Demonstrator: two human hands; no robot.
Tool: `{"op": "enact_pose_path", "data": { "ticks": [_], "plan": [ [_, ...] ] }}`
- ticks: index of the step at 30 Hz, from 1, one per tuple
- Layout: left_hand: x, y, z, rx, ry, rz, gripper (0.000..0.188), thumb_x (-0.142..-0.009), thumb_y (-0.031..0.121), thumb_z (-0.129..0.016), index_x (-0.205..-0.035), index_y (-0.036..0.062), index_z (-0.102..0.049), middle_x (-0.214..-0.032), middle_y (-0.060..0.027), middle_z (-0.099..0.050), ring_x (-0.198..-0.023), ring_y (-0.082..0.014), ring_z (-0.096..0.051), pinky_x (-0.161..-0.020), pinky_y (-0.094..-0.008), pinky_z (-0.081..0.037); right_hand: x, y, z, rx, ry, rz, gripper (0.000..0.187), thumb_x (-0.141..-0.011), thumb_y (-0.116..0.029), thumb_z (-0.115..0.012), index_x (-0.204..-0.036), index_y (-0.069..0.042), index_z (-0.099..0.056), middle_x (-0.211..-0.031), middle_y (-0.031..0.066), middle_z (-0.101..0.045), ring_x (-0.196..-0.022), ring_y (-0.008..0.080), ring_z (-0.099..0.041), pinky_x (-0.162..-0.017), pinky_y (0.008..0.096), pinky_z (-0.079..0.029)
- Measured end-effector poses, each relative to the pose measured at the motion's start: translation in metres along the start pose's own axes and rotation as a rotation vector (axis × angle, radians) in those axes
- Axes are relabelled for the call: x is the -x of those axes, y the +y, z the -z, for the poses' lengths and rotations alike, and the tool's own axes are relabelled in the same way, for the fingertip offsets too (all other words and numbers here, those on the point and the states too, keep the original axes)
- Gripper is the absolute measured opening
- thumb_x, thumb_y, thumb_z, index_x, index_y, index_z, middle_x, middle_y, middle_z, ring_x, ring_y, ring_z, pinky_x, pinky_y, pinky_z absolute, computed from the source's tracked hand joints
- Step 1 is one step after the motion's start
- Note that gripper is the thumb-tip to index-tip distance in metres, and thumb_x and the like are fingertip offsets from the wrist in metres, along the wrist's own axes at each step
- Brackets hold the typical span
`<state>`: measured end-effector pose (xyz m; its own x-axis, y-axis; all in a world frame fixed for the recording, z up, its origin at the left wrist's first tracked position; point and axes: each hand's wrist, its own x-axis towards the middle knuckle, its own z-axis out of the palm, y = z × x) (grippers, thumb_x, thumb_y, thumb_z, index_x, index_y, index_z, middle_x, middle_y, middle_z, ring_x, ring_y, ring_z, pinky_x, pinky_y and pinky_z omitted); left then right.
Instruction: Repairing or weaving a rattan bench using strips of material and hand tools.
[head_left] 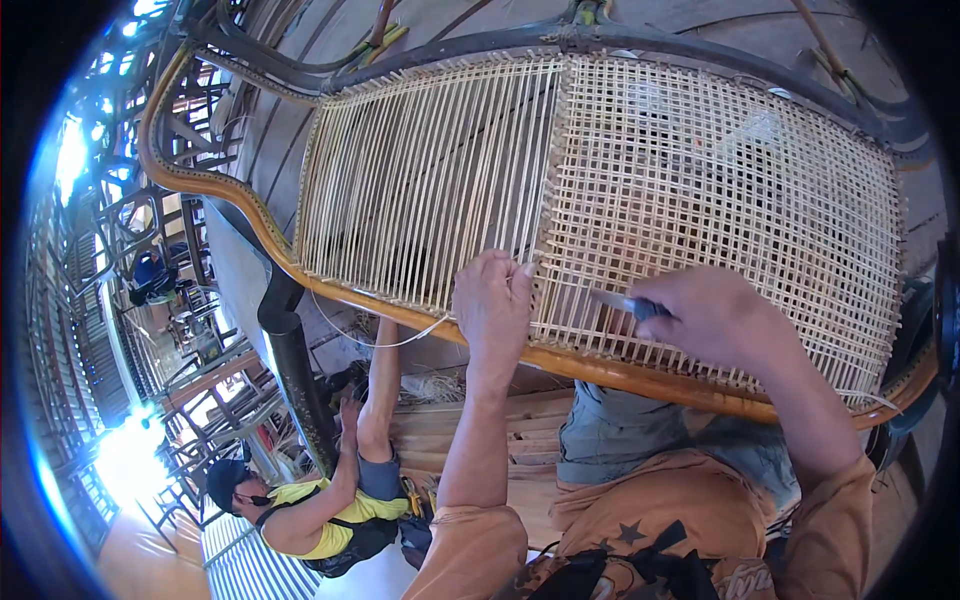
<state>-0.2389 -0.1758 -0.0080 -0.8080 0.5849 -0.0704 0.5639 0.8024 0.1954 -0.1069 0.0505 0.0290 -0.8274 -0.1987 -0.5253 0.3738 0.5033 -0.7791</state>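
A wooden frame [590,362] lies across in front of me, filled with pale woven cane. Its right panel [720,180] carries a crossed lattice, while the left panel [420,180] has only lengthwise strands. At the divider's near end, my left hand [492,305] is closed in a pinch on a cane strand, thumb and fingertips against the weave. My right hand [705,315] grips a small knife [625,303] with a dark handle. Its short metal blade points left over the strands near the frame's front rail, where crosswise strands are fewer.
A loose cane strand [375,345] loops below the front rail on the left. Another person [320,510] in a yellow top sits at the lower left, near a dark post [295,370]. Stacked chair frames [190,220] stand along the left side.
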Motion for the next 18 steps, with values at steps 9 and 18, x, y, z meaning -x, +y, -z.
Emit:
{"op": "enact_pose_path", "data": {
  "ticks": [9, 18],
  "plan": [
    [0.001, 0.005, 0.0, 0.02, 0.031, 0.039, 0.028, -0.085, 0.029, -0.061, -0.081, 0.002, -0.06, -0.101, -0.0135, -0.06, -0.095, -0.0316, -0.052, -0.084, -0.0442, -0.039, -0.01, 0.003, -0.006, -0.054, 0.002, 0.128, 0.027, -0.082, -0.027, -0.064, -0.094, -0.005, -0.058, -0.079, 0.0138, -0.061, -0.074, 0.0324, -0.061, -0.068, 0.0414, -0.048],
    [0.005, -0.002, -0.008, -0.051, 0.015, 0.012, 0.022, -0.083, 0.025, -0.06, -0.085, 0.0038, -0.061, -0.104, -0.0087, -0.059, -0.099, -0.029, -0.052, -0.085, -0.0431, -0.04, 0.014, 0.007, -0.006, -0.17, 0.16, 0.103, 0.03, -0.08, -0.024, -0.065, -0.099, -0.003, -0.056, -0.083, 0.0151, -0.06, -0.074, 0.0341, -0.058, -0.067, 0.0396, -0.048]
  ]
}}
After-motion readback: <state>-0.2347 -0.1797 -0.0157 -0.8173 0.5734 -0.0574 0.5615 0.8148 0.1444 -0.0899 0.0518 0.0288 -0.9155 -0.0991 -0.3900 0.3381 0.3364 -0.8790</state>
